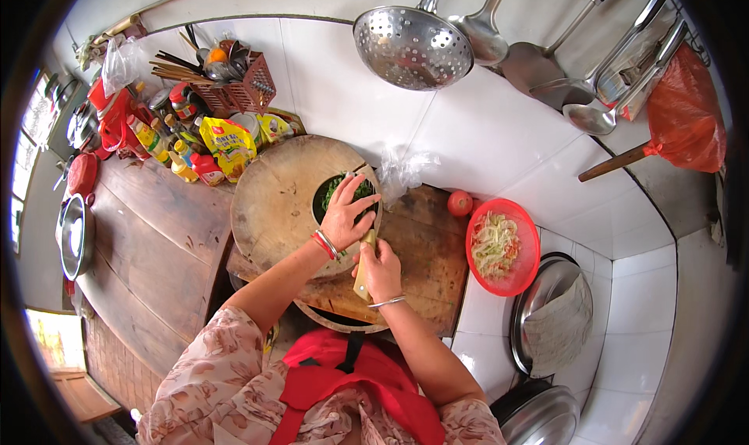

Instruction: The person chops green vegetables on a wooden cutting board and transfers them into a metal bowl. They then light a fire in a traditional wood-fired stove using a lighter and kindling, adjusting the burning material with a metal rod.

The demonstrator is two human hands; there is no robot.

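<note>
My right hand (379,266) grips the pale yellow handle of a knife (364,275); the blade is mostly hidden beyond my left hand. My left hand (346,214) reaches over a dark round bowl (315,208) with its fingers spread. Chopped green leaves (333,188) lie in that bowl, partly covered by my fingers. The bowl is at the right side of a thick round wooden chopping block (275,205). Whether my left fingertips touch the greens or the blade, I cannot tell.
A red plastic basket (531,275) of shredded vegetables stands right, beside a tomato (460,202). Clear plastic bags (404,173) lie behind the block. Condiment packets (227,146) and bottles crowd the back left. A perforated steel ladle (412,50) hangs overhead. Lidded pans (553,310) sit at right.
</note>
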